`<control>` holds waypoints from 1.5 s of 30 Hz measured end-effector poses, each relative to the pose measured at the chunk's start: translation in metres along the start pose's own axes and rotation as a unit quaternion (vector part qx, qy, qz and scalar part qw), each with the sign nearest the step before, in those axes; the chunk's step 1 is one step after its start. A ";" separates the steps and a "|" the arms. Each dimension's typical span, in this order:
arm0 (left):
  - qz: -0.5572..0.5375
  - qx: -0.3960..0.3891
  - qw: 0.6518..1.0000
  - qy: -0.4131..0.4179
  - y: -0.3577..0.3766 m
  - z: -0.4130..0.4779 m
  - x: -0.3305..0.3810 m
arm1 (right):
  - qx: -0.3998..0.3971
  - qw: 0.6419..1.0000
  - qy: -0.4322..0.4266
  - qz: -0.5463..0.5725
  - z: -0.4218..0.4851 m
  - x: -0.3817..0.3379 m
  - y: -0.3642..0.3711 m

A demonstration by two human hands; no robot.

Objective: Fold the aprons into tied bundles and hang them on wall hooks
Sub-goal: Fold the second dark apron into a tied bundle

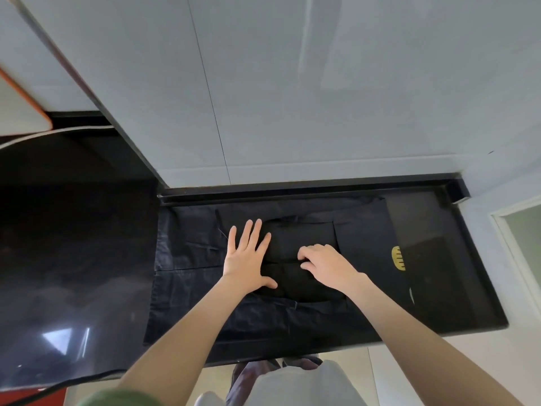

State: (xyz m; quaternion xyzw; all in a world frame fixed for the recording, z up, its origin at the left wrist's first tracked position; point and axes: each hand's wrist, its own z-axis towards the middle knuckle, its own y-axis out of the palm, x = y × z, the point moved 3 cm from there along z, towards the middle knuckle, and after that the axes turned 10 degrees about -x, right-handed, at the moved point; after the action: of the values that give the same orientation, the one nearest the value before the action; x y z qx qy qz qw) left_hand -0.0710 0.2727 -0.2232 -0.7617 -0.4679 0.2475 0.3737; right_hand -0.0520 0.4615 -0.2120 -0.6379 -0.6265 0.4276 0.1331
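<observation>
A: Two hands on the apron (187, 288)?
B: Yes. The left hand (246, 259) lies flat, fingers spread, pressing its folded middle. The right hand (325, 263), just beside, pinches a fold with curled fingertips. The apron is spread over the counter (445, 230), below the wall (292, 98).

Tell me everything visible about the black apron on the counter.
The apron is thin black cloth, creased, lying flat across the dark glossy counter. Its middle is folded into a thicker, darker panel. A yellow print shows at its right edge. The left hand presses flat on it; the right hand pinches the fold.
</observation>
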 end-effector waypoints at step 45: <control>0.055 -0.084 0.988 -0.113 -0.012 0.004 0.034 | 0.334 0.803 -0.114 0.480 -0.090 -0.026 -0.107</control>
State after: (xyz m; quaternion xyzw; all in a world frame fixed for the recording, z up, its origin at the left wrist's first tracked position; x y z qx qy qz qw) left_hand -0.0657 0.3078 -0.2166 -0.7820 -0.4835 0.3125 0.2390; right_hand -0.0573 0.4900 -0.0732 -0.7198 -0.0688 0.6895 0.0429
